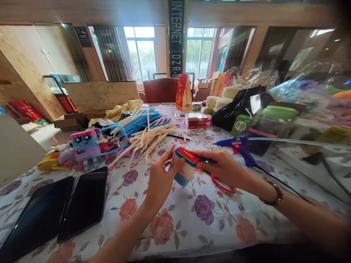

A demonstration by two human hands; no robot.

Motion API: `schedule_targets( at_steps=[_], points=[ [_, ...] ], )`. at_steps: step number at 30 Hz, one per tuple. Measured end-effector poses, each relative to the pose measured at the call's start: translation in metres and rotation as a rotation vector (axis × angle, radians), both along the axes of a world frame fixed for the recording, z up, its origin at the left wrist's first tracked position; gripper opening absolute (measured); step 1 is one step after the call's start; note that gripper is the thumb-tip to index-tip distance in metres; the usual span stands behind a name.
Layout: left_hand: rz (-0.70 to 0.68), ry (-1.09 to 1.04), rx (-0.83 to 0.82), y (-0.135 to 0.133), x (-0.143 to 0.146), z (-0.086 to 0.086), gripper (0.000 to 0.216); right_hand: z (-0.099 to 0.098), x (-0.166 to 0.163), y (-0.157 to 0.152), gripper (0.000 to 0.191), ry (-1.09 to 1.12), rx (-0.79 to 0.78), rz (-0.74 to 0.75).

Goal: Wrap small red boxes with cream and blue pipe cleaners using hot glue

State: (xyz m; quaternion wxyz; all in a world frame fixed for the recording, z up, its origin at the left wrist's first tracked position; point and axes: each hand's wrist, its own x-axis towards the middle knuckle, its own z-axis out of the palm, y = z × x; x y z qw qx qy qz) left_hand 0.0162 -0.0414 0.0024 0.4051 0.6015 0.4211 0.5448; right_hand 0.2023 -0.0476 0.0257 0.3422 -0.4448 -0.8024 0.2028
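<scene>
Both hands hold a small box-shaped craft piece [184, 168] above the floral tablecloth [192, 219]; it is wrapped in white and blue fuzzy stems and has a red top. My left hand [161, 175] grips its left side with curled fingers. My right hand [219, 166] pinches the red top edge from the right. Red-handled scissors [222, 186] lie just under my right wrist. A blue glue gun [241, 146] stands behind my right hand, its light on.
A pile of white and blue fuzzy stems [142, 135] and a finished purple figure with a face [83, 146] lie at the left back. Two dark tablets [63, 212] sit at front left. Red boxes [196, 120], a green carton [241, 126] and bags fill the back right.
</scene>
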Motion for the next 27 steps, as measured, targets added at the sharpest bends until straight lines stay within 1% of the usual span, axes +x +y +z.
schedule_targets(
  at_steps=[4,7,10,14,19,23,27],
  points=[
    [0.092,-0.018,-0.042,0.001,-0.001,0.000,0.059,-0.003,0.000,0.005,0.035,0.012,-0.063,-0.001],
    [0.116,-0.020,-0.079,-0.001,0.000,0.002,0.056,-0.005,0.000,0.008,0.033,0.014,-0.072,-0.003],
    [0.112,-0.041,-0.130,-0.003,0.000,0.004,0.056,-0.009,0.001,0.011,0.032,0.021,-0.103,-0.009],
    [0.097,-0.123,-0.170,-0.001,-0.002,0.001,0.056,-0.014,0.004,0.015,0.030,-0.002,-0.119,-0.027],
    [0.097,-0.186,-0.200,0.001,-0.002,-0.002,0.051,-0.013,0.004,0.016,0.025,0.015,-0.156,-0.021],
    [0.083,-0.244,-0.203,0.000,-0.001,0.001,0.040,-0.012,0.000,0.012,0.025,0.031,-0.169,-0.002],
    [0.046,-0.351,-0.264,-0.002,-0.001,0.006,0.038,-0.015,-0.003,0.009,0.026,0.037,-0.133,0.005]
  ],
)
